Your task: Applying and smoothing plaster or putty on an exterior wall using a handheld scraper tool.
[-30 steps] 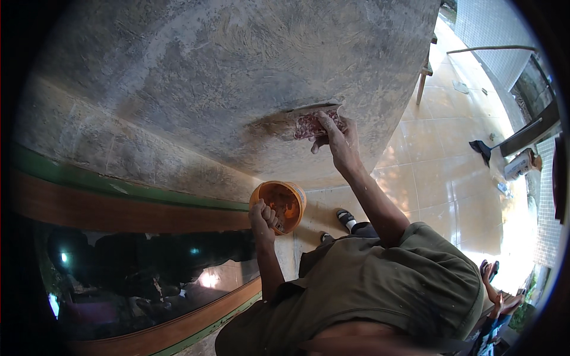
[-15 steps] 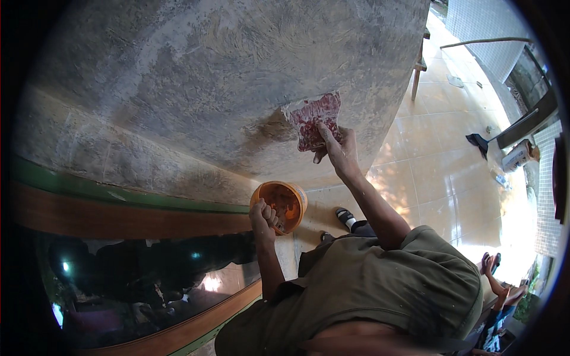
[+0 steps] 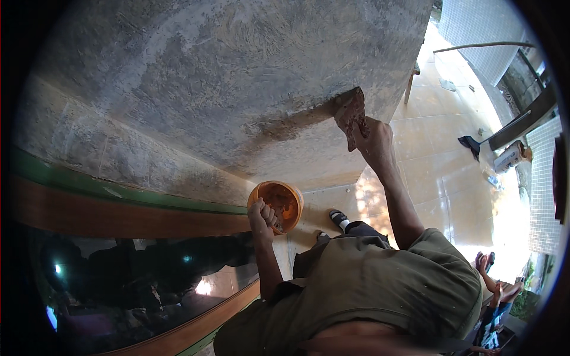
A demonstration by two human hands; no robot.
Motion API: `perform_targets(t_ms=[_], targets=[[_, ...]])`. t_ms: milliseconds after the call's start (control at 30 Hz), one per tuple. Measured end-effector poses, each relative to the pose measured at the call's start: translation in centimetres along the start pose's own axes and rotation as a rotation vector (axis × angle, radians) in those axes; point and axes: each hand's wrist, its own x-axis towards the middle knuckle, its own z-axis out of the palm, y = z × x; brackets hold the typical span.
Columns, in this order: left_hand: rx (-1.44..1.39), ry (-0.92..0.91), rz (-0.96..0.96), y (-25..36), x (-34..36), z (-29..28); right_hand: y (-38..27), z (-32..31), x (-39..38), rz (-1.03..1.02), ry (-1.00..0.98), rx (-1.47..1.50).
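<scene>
My right hand [image 3: 374, 141] is closed on a red putty scraper [image 3: 350, 115] smeared with pale filler, its wide edge against the grey plastered wall [image 3: 237, 77]. Thumb and fingers pinch the scraper's narrower end. A darker, damp-looking band [image 3: 291, 126] on the wall runs leftward from the blade. Lower left, my left hand [image 3: 261, 215] is curled over the rim of an orange bucket [image 3: 300, 204], holding it close to the wall's foot. Brownish paste [image 3: 282, 199] coats the bucket's inside, and part of it is hidden by my fingers.
A green and brown window frame [image 3: 124, 213] with dark glass [image 3: 148, 267] lies along the left. Tiled floor [image 3: 427, 154] spreads to the right, with a wooden stand leg [image 3: 409, 86], a dark cloth [image 3: 470, 144] and a white container [image 3: 509, 159]. Another person's legs [image 3: 496, 291] show lower right.
My right hand has moved the scraper rightward along the wall and tilted it more edge-on, and the dark band now reaches farther right. My left hand and the bucket stay nearly in place.
</scene>
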Motion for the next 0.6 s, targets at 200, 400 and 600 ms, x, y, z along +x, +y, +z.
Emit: perform_targets(t_ms=[200,400,600], targets=[[-0.009,-0.02,-0.014,0.5,-0.1,-1.5,-1.8,2.3,0.6,-0.03,0.091,-0.203],[-0.037,-0.041,-0.032,1.0,-1.4,-4.2,-2.8,8.1,1.6,-0.18,0.106,-0.276],[-0.061,-0.02,-0.058,1.0,-3.5,-6.7,-6.0,17.5,0.3,-0.256,-0.04,-0.277]])
